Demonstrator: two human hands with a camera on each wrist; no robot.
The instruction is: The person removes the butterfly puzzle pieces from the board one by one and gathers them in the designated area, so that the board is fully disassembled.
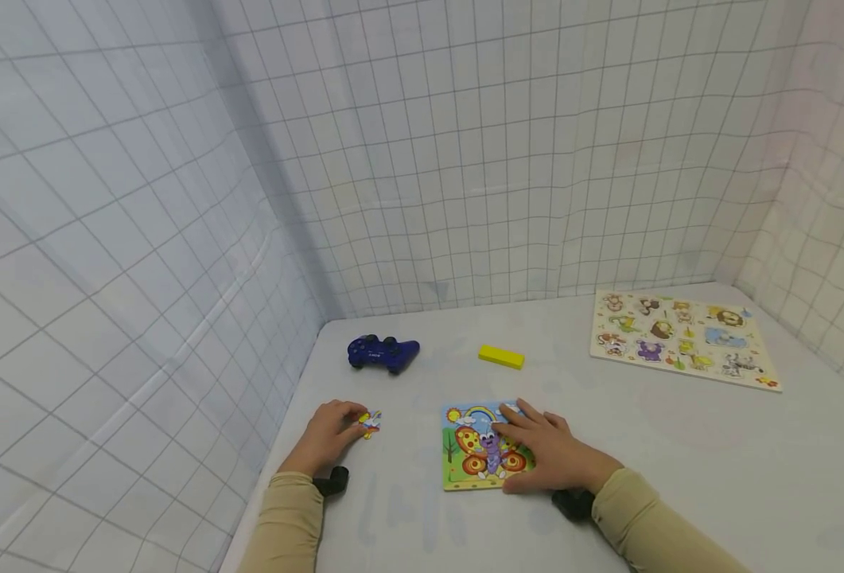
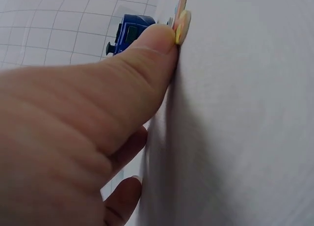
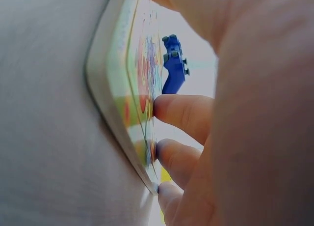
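Observation:
My left hand [image 1: 331,434] pinches a small colourful jigsaw puzzle piece [image 1: 370,424] between thumb and fingers, close over the table. In the left wrist view the thumb covers most of the puzzle piece [image 2: 183,25], and only its rounded edges stick out past the thumb tip. To the right lies a square butterfly puzzle board [image 1: 457,473]. My right hand [image 1: 546,452] rests over the board's right side, with fingers spread and the thumb at the near edge. In the right wrist view its fingertips [image 3: 166,107] press on the printed face of the board [image 3: 120,83].
Behind the left hand sits a blue game controller [image 1: 382,353]. A yellow block [image 1: 501,356] lies beyond the butterfly board. At the back right is a larger animal puzzle board [image 1: 679,338]. White gridded cloth walls [image 1: 422,159] enclose the white table [image 1: 422,525].

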